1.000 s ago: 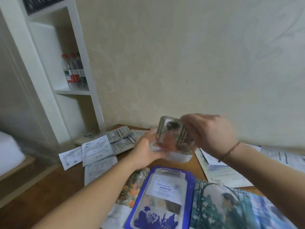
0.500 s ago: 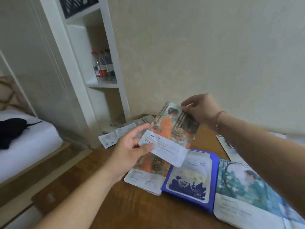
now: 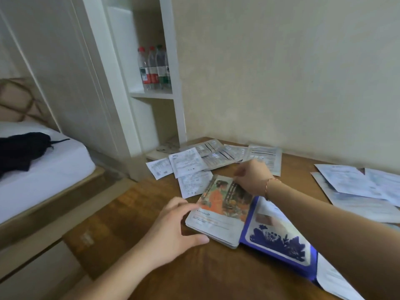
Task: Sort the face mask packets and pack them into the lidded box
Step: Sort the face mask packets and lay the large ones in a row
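An orange picture mask packet (image 3: 218, 210) lies on top of a like one on the wooden table (image 3: 173, 278). My right hand (image 3: 251, 177) pinches its far top edge. My left hand (image 3: 173, 230) rests open at its near left corner, fingers spread, thumb along the stack's front edge. A blue packet (image 3: 279, 237) lies just right of the stack, partly under my right forearm. Several silver-white packets (image 3: 216, 158) lie spread at the table's far end. More pale packets (image 3: 359, 189) lie at the right. No lidded box is in view.
A white shelf unit (image 3: 151, 83) with three water bottles (image 3: 154, 67) stands beyond the table's far left corner. A bed (image 3: 43, 165) with a dark garment is at the left, across a gap from the table's left edge.
The orange packet, held up in both hands before, has come down onto the matching packet on the table. My left hand let go and opened. The view swung left.
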{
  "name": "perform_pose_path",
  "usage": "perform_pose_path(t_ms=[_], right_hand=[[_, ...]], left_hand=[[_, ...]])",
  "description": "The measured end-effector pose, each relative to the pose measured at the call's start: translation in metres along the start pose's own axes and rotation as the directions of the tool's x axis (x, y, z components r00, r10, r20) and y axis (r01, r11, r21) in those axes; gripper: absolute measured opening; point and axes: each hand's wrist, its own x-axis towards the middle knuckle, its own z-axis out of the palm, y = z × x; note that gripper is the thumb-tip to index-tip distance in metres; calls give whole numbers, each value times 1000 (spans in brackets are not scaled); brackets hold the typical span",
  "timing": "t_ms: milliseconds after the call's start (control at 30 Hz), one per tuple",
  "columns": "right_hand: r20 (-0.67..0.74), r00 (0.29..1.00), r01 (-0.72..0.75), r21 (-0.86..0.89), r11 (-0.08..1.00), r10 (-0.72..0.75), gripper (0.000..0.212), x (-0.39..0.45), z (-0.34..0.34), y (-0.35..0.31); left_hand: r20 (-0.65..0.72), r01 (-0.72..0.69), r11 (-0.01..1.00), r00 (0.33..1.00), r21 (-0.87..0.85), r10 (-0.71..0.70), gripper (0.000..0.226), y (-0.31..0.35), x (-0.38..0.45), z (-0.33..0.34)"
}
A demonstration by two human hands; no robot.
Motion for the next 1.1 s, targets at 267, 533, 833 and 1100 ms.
perform_pose_path(t_ms=[267,533,833,1100], right_hand=[[153,985,102,-180,978,-75,38,-15,9,-4],[82,996,51,-138,989,-40,33,-5,19,0],[55,998,43,-21,999,-42,48,-24,-16,12],[-203,958,-201,37,979,204,40,-147,-120,122]], left_hand=[[15,-100,995,995,25,99,64,1,11,5],[-16,-89,995,996,48,89,62,1,24,9],[205,-75,971,978,225,29,64,15,29,-9],[91,-235,960,970,154,224,61,108,52,26]])
